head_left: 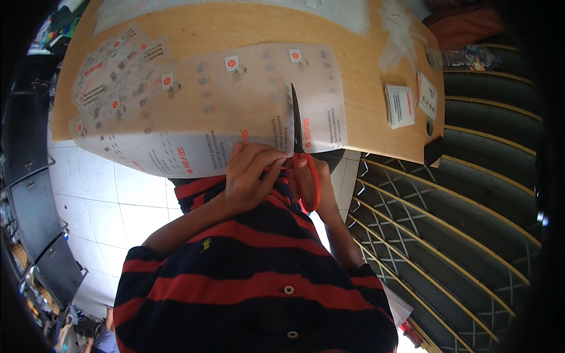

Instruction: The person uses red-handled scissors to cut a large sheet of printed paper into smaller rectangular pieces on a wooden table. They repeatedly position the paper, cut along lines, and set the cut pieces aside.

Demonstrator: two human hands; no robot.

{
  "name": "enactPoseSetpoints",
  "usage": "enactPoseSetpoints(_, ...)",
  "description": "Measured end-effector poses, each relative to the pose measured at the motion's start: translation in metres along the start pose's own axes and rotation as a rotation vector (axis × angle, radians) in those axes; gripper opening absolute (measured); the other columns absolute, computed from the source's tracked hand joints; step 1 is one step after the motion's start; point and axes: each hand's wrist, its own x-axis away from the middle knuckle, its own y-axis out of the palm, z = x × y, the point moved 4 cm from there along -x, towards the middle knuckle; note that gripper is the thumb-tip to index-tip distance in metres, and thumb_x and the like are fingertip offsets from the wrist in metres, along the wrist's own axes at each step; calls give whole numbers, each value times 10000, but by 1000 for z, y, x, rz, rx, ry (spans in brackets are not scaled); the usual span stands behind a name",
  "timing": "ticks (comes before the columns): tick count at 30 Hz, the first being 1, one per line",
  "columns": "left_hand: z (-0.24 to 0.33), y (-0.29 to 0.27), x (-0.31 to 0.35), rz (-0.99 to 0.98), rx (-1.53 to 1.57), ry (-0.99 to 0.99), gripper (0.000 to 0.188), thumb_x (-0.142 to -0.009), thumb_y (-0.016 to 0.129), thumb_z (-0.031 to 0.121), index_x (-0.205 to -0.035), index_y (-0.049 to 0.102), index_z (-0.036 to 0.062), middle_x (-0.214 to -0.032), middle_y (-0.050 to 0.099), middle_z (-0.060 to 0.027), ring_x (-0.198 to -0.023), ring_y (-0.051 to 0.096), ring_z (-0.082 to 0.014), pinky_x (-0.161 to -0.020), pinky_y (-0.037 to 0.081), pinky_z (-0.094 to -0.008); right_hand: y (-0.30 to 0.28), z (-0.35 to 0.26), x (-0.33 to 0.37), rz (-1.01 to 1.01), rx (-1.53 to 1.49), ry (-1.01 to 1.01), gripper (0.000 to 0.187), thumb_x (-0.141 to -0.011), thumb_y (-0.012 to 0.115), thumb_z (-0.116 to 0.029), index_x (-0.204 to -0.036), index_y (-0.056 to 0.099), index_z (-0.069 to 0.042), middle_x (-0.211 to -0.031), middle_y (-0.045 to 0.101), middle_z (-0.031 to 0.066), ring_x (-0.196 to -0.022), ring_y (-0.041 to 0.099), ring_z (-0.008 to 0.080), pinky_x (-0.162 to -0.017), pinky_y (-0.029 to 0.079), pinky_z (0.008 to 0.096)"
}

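Note:
A large translucent printed sheet (218,100) lies on the wooden table, its near part drooping over the front edge. My right hand (318,176) grips a pair of scissors (296,115) by the red handles. The dark blades point away from me along a line near the sheet's right end, with a narrower strip to their right. Just left of the handles, my left hand (252,173) pinches the near edge of the sheet. Its fingertips are close to the scissors' pivot. The lower blade is hard to make out.
Several printed translucent pieces (118,73) overlap at the table's left. Two small stacks, white cards (400,106) and a paler pile (427,97), sit at the right. Clear scraps (397,32) lie far right. A folding metal gate (453,206) stands right; dark cabinets (38,209) stand left.

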Motion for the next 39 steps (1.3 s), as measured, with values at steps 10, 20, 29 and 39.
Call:
enactPoseSetpoints(10, 3, -1, 4, -67, -39, 136, 233, -740, 747, -10, -946, 683, 77, -853, 631, -23, -738, 591, -196, -717, 383, -338, -3, -7, -2, 43, 45, 18, 455, -1049, 460, -324, -778, 570, 24, -468, 495, 50, -354, 515, 144, -377, 415, 287)
enactPoseSetpoints(20, 11, -3, 6, 3, 41, 125, 255, -678, 779, -57, -890, 681, 46, -804, 619, -51, -682, 572, -206, -691, 388, -350, -9, -16, -7, -13, 44, 62, 522, -1053, 439, -390, -753, 559, 21, -451, 475, 45, -338, 490, 139, -357, 382, 284)
enactPoseSetpoints(29, 13, -4, 14, 13, 70, 145, 273, -657, 780, -55, -891, 680, 44, -815, 634, -51, -683, 579, -211, -673, 392, -352, -9, -19, -9, -22, 48, 140, 547, -1051, 431, -415, -746, 555, 22, -442, 465, 38, -329, 480, 132, -353, 377, 274)
enactPoseSetpoints(39, 18, -4, 20, -10, 87, 158, 274, -647, 779, -36, -886, 682, 55, -833, 653, -49, -701, 593, -201, -689, 395, -352, -11, -30, -15, -38, 85, 171, 570, -1029, 462, -466, -785, 565, 39, -470, 470, 38, -358, 501, 132, -339, 375, 287)
